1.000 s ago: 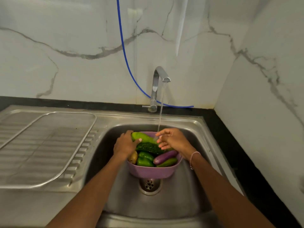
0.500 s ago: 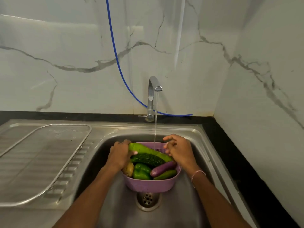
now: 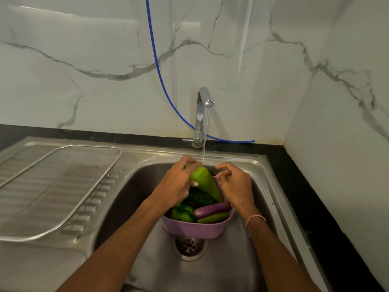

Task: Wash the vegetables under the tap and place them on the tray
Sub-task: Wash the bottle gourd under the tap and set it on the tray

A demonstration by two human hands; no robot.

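A purple basket [image 3: 195, 229] stands in the steel sink [image 3: 227, 268] over the drain. It holds a green pepper [image 3: 182, 213], a purple aubergine [image 3: 211, 209], a small cucumber [image 3: 213, 217] and a dark bumpy gourd [image 3: 200, 198]. My left hand [image 3: 176, 184] grips a long light-green gourd [image 3: 207, 183], its upper end raised into the stream from the tap [image 3: 202, 114]. Beside the gourd, my right hand [image 3: 235, 183] hovers at the basket's far rim with fingers loosely curled, holding nothing. The mesh tray [image 3: 61, 186] lies on the drainboard at the left.
A blue hose [image 3: 160, 74] hangs down the marble wall behind the tap. A black counter strip [image 3: 311, 207] runs along the right side of the sink, under the side wall. The drain [image 3: 189, 245] shows in front of the basket.
My left hand has lifted the light-green gourd's far end out of the basket and up under the running water. My right hand stayed near the basket's far rim.
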